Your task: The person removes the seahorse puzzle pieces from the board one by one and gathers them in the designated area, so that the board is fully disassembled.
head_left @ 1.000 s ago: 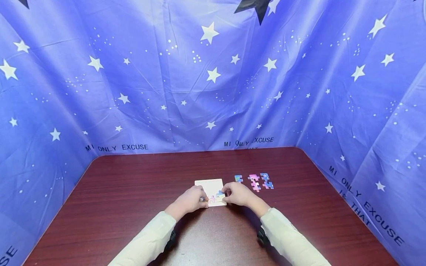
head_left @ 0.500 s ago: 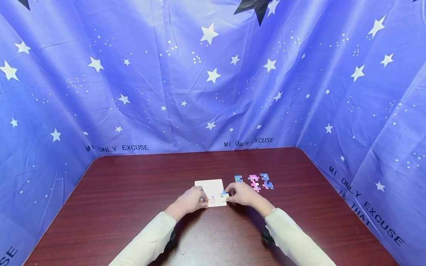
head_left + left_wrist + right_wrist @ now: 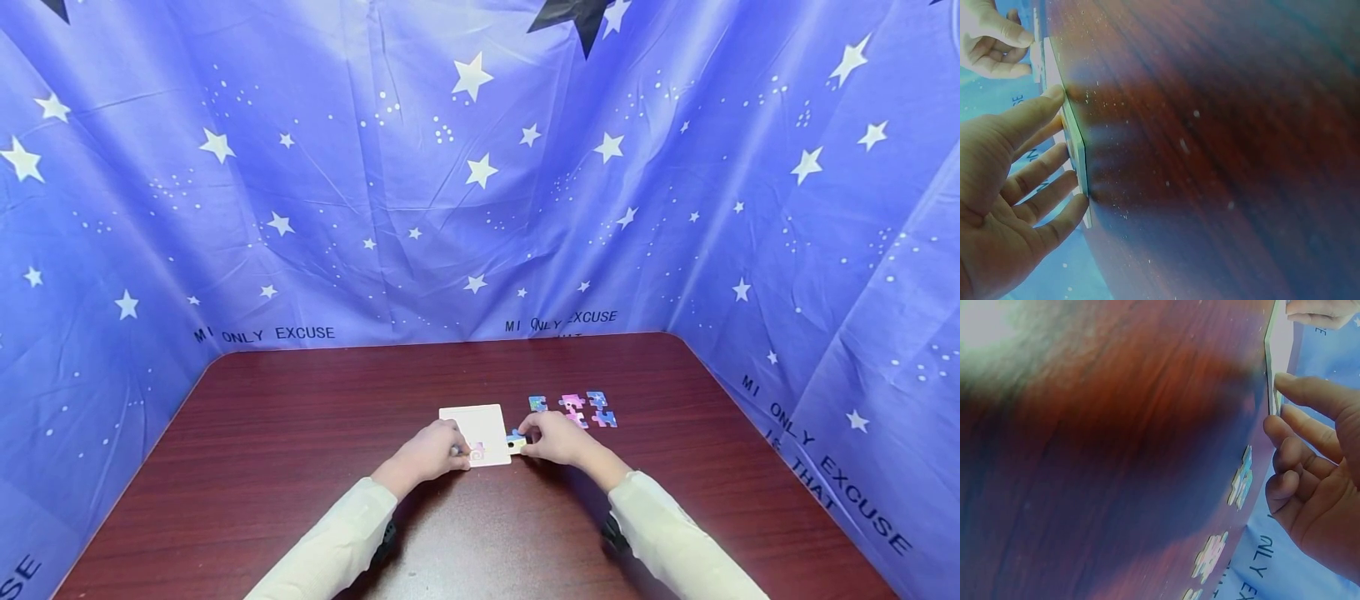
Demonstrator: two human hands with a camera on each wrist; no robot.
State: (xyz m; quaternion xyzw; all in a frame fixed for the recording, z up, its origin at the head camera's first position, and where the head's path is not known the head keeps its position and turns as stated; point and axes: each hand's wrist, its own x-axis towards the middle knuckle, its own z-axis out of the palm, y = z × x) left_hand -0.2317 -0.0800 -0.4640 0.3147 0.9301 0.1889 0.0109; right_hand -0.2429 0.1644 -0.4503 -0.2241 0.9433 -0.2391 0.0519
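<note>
In the head view a white puzzle board (image 3: 489, 422) lies on the table, with a pink puzzle piece (image 3: 477, 452) in its front part. My left hand (image 3: 427, 451) holds the board's front left corner, thumb at the near edge and fingers along the left side. That corner is hidden under it. Just beyond the right edge, my right hand (image 3: 556, 438) pinches a blue and yellow puzzle piece (image 3: 516, 443) with a dark spot between thumb and fingers. The right wrist view shows the thumb and index finger meeting at it, other fingers (image 3: 1285, 487) loosely bent.
Several loose puzzle pieces lie right of the board: a blue and green piece (image 3: 537, 402), a pink piece (image 3: 572, 402), a blue piece (image 3: 596, 399) and a blue and pink piece (image 3: 604, 418). A star-printed blue curtain (image 3: 480, 208) surrounds the dark red table (image 3: 315, 400).
My right hand has moved right, drawing the blue and yellow puzzle piece off the board to just past its right edge. The left hand and the board have stayed put.
</note>
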